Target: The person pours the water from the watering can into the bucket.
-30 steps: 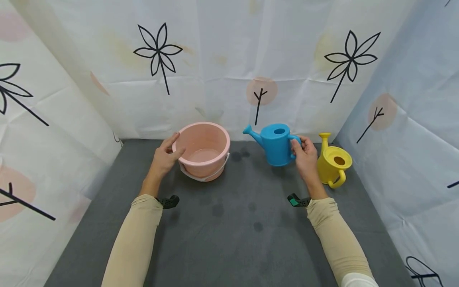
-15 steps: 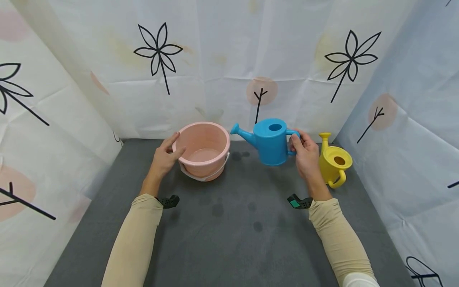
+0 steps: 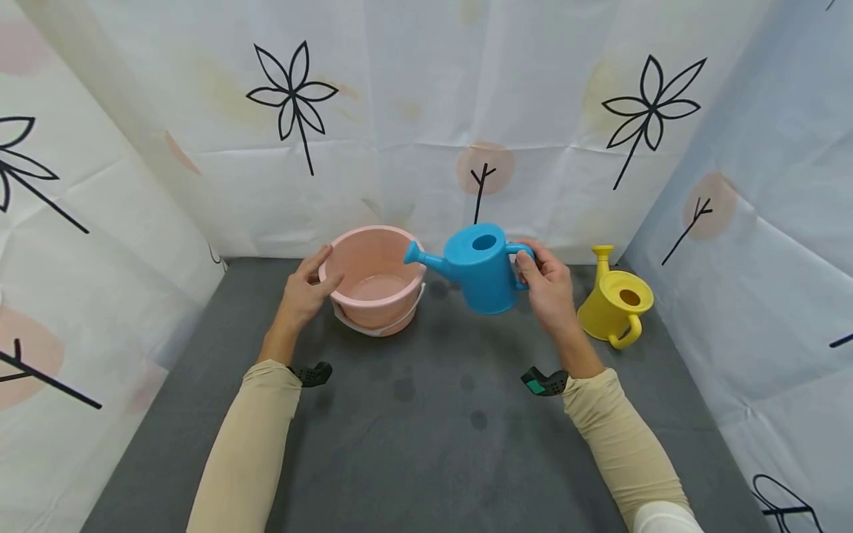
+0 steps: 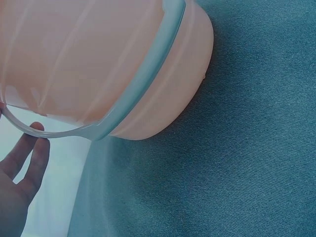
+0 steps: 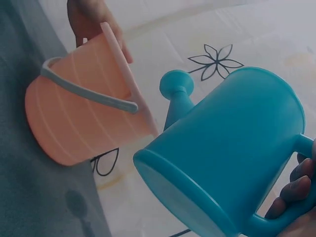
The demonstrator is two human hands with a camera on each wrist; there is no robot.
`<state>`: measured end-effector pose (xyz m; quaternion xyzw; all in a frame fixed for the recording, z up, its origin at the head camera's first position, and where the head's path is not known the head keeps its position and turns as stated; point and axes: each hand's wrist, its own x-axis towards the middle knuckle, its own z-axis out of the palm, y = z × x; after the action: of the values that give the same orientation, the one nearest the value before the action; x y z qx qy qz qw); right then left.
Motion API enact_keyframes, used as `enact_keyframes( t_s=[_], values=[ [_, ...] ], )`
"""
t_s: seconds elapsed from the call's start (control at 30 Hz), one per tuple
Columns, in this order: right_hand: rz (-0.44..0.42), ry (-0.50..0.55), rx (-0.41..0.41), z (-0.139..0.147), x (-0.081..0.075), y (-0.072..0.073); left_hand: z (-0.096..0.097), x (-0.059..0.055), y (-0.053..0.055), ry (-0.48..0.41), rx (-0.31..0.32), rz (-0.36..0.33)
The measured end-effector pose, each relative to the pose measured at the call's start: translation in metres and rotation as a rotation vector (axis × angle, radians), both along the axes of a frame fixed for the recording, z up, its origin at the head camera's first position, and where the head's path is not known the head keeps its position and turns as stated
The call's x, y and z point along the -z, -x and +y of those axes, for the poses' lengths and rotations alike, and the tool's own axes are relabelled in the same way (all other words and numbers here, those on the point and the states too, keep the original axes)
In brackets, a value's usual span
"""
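A pink bucket stands upright toward the back left. My left hand pinches its rim from the left, thumb over the inside and fingers along the outside. Those fingertips show at the rim in the left wrist view, where the bucket's pale handle hangs down its side. My right hand grips the handle of a blue watering can, fingers curled round it. The can is held above the table, its base showing in the right wrist view. Its spout points left and overlaps the bucket's right rim in the head view.
A yellow watering can stands at the right, close beside the right forearm. The dark grey cloth covers the table. White printed curtains enclose the back and both sides.
My right hand has carried the blue watering can left, up to the bucket's rim, with the spout swinging over it. My left hand and the bucket have stayed in place.
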<state>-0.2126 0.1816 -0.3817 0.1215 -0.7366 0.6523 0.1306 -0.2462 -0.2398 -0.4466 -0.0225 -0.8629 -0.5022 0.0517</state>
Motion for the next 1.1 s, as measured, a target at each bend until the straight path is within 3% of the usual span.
enact_keyframes(
  t_s=[0.47, 0.77, 1.1],
  values=[
    [0.025, -0.098, 0.0, -0.02, 0.005, 0.004, 0.001, 0.002, -0.001, -0.013, 0.014, 0.002],
    [0.082, -0.149, -0.016, -0.031, -0.002, 0.006, 0.002, -0.001, -0.001, -0.026, 0.013, -0.018],
    [0.169, -0.199, 0.039, -0.044, -0.009, 0.004, 0.002, 0.0, -0.001, -0.037, 0.005, -0.021]
  ],
)
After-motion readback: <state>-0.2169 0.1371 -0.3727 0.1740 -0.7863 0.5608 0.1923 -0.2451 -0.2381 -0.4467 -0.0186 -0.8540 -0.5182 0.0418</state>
